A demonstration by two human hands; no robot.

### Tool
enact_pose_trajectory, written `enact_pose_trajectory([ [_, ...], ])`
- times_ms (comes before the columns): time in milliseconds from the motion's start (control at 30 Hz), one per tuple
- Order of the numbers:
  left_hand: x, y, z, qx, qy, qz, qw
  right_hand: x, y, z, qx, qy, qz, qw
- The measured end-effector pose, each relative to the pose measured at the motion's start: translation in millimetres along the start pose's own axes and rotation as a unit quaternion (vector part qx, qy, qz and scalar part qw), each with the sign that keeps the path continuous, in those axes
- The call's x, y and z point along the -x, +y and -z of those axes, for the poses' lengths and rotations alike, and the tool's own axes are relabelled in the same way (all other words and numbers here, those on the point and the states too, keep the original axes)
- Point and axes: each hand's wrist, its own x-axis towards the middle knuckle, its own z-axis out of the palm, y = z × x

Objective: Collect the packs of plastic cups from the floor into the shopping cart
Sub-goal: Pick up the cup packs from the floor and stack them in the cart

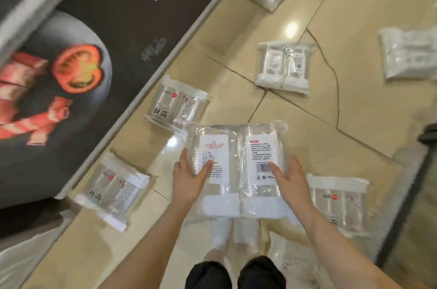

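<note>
Head view: left hand (189, 177) and right hand (289, 180) grip one pack of cups (236, 168) at its two sides, thumbs on top and fingers curled under, lifted off the tiled floor (354, 123). Still lying there: pack by the poster (177, 104), one lower left (113, 190), one right (340, 203), several farther off. Cart not identifiable. Judged early; most left

head cam | sat up high, looked straight down | floor (354, 123) far below | hands closer, low in the middle
</note>
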Motion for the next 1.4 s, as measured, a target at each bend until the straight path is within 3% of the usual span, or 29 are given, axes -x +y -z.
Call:
enact_pose_trajectory([
  [167,69,49,73,0.063,0.014,-0.049,0.997,68,-75,55,-0.052,0.004,0.051,0.997],
  [367,140,66,128,0.127,0.062,-0.071,0.987,126,-127,85,-0.054,-0.06,0.095,0.992],
  [733,255,15,196,0.241,0.263,-0.045,0.933,213,-196,58,0.006,-0.187,0.261,0.947],
  [1167,421,-149,218,0.394,0.433,0.019,0.81,356,-182,-71,0.117,-0.342,0.398,0.843],
  [1400,531,-270,241,0.379,0.511,0.092,0.766,487,-120,-160,0.107,-0.435,0.397,0.801],
])
